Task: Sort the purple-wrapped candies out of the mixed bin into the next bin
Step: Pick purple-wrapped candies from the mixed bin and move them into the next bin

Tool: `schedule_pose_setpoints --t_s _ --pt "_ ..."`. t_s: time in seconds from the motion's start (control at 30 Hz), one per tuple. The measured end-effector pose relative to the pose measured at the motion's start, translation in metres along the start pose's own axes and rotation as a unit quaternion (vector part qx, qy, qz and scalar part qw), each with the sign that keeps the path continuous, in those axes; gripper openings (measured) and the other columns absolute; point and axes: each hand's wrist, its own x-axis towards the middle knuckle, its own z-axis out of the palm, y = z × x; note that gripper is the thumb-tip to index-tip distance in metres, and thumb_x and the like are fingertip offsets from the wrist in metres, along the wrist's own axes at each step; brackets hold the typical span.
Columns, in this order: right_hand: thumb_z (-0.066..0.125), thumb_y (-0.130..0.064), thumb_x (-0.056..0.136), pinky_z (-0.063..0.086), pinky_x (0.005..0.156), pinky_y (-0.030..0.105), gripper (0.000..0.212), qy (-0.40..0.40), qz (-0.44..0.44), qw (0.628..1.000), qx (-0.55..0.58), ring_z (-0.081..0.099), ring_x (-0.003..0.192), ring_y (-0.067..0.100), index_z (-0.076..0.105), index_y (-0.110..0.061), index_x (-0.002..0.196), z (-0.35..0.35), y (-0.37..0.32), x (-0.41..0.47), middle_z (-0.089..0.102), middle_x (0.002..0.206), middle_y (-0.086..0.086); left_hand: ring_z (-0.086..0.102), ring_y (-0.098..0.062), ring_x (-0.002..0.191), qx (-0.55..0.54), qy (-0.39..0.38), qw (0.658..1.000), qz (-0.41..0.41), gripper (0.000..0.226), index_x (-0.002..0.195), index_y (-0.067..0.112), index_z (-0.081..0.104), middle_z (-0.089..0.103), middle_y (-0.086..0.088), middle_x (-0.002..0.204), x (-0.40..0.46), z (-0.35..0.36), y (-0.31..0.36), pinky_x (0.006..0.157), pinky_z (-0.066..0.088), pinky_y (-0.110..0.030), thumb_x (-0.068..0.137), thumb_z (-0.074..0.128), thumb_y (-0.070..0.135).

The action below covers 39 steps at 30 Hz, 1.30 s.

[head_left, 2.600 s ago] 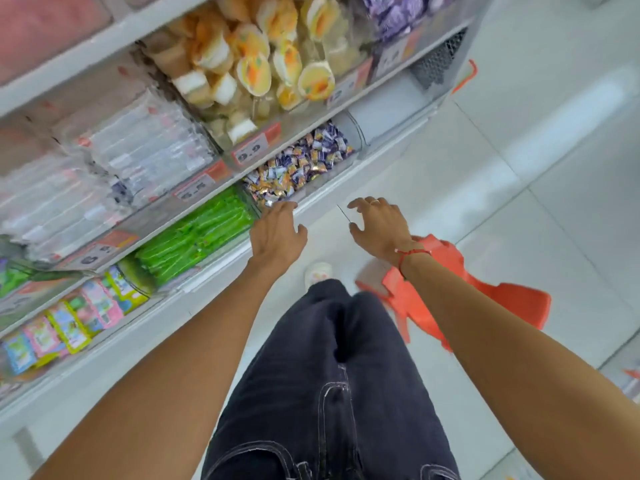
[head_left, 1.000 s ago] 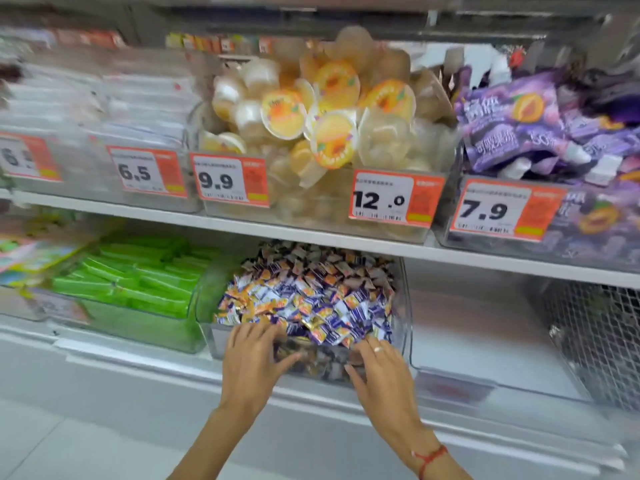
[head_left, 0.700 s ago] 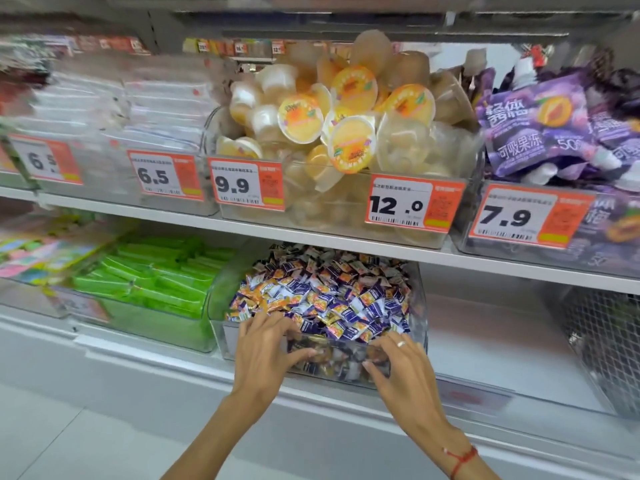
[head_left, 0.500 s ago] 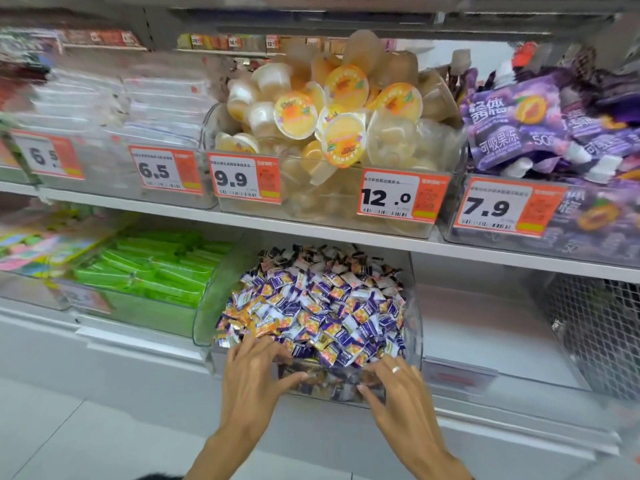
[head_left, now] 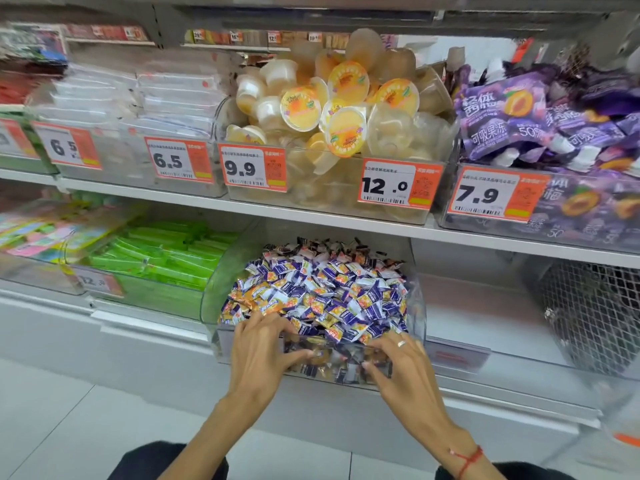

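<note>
A clear plastic bin (head_left: 417, 306) on the lower shelf is heaped with small wrapped candies (head_left: 322, 289), purple-and-white ones mixed with orange-gold ones. The bin sticks out past the shelf front. My left hand (head_left: 258, 355) grips its front wall near the left corner, fingers over the rim and thumb against the clear front. My right hand (head_left: 403, 367), with a ring, grips the front wall near the right corner the same way. To the right stands an empty clear bin (head_left: 485, 327).
Left of the candy bin is a bin of green packets (head_left: 162, 265). The shelf above holds jelly cups (head_left: 332, 109) and purple pouches (head_left: 540, 119) behind price tags. A wire mesh basket (head_left: 595, 313) stands at far right. White floor tiles lie below.
I went from standing above the shelf to a low view in front of it. Both hands took hold of the candy bin's front, and the bin has slid outward toward me.
</note>
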Motion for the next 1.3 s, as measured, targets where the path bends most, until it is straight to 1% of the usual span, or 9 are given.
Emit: schedule_pose_setpoints --t_s 0.37,0.5,0.7,0.8,0.87,0.93,1.0,1.17,1.3 --pt "0.075 -0.017 0.079 0.035 0.071 0.023 0.019 -0.016 -0.005 0.998 -0.061 0.058 0.082 0.017 0.063 -0.022 0.092 -0.011 -0.011 -0.024 0.060 0.084 -0.009 0.051 -0.017 0.080 0.063 -0.010 0.998 0.027 0.036 0.079 0.027 0.061 0.057 0.012 0.079 -0.035 -0.001 0.009 0.077 0.032 -0.029 0.061 0.080 0.051" --pt "0.069 -0.008 0.083 0.043 0.073 0.018 0.030 -0.018 -0.030 0.999 -0.029 0.055 0.087 0.006 0.064 -0.023 0.108 -0.026 -0.011 -0.034 0.062 0.095 -0.013 0.054 -0.012 0.099 0.002 -0.006 0.998 0.059 0.036 0.103 0.026 0.063 0.058 0.013 0.103 -0.048 -0.007 0.002 0.094 0.037 -0.028 0.074 0.078 0.042" --pt "0.053 -0.016 0.096 0.037 0.076 0.014 0.022 0.015 -0.007 1.000 -0.010 0.053 0.099 0.005 0.062 -0.025 0.114 -0.051 -0.023 -0.017 0.056 0.109 -0.013 0.051 -0.009 0.112 -0.048 0.045 0.997 0.045 0.034 0.113 0.026 0.063 0.057 0.013 0.120 -0.037 -0.031 0.000 0.091 0.038 -0.023 0.091 0.045 0.044" --pt "0.045 -0.030 0.100 0.037 0.094 0.023 0.037 -0.039 -0.004 0.998 -0.057 0.046 0.123 0.018 0.046 -0.021 0.136 -0.041 -0.031 0.022 0.048 0.134 0.000 0.047 -0.015 0.123 0.001 -0.016 0.999 0.043 0.033 0.122 0.026 0.059 0.051 0.009 0.134 0.002 -0.028 0.009 0.098 0.038 -0.028 0.095 0.048 0.040" --pt "0.037 -0.047 0.099 0.022 0.115 0.038 0.059 -0.119 0.057 0.988 -0.080 0.019 0.144 0.027 0.020 -0.023 0.151 -0.028 -0.032 0.051 0.021 0.156 0.006 0.028 -0.016 0.140 0.035 -0.096 0.994 0.035 0.045 0.141 0.028 0.042 0.031 0.005 0.152 0.031 -0.020 0.012 0.109 0.032 -0.035 0.098 0.043 0.042" --pt "0.032 -0.059 0.096 0.006 0.118 0.046 0.072 -0.192 0.113 0.970 -0.094 -0.004 0.148 0.029 -0.001 -0.031 0.153 -0.015 -0.029 0.079 -0.002 0.161 0.007 0.006 -0.018 0.147 0.074 -0.197 0.977 0.030 0.055 0.151 0.031 0.018 0.008 0.003 0.160 0.059 -0.011 0.008 0.117 0.020 -0.037 0.100 0.033 0.047" --pt "0.030 -0.068 0.091 0.004 0.118 0.050 0.078 -0.232 0.125 0.958 -0.113 -0.010 0.147 0.030 -0.009 -0.035 0.151 -0.004 -0.024 0.099 -0.010 0.161 0.005 -0.007 -0.023 0.147 0.095 -0.284 0.954 0.017 0.062 0.151 0.034 0.001 -0.008 0.002 0.160 0.078 -0.002 0.003 0.119 0.010 -0.042 0.099 0.028 0.052" --pt "0.027 -0.070 0.089 0.007 0.116 0.053 0.080 -0.292 0.071 0.939 -0.170 -0.005 0.147 0.035 -0.009 -0.034 0.151 0.008 -0.017 0.124 -0.006 0.161 0.006 -0.001 -0.027 0.147 0.139 -0.354 0.925 0.026 0.068 0.150 0.036 -0.005 -0.002 -0.002 0.160 0.100 0.011 -0.012 0.116 0.015 -0.050 0.095 0.027 0.059" --pt "0.034 -0.058 0.096 0.026 0.107 0.051 0.065 -0.252 -0.025 0.938 -0.238 0.023 0.136 0.035 0.015 -0.027 0.149 0.005 -0.026 0.118 0.015 0.156 0.007 0.025 -0.026 0.135 0.170 -0.293 0.940 0.037 0.061 0.151 0.030 0.011 0.023 -0.003 0.149 0.082 0.007 -0.007 0.110 0.025 -0.044 0.098 0.030 0.054"
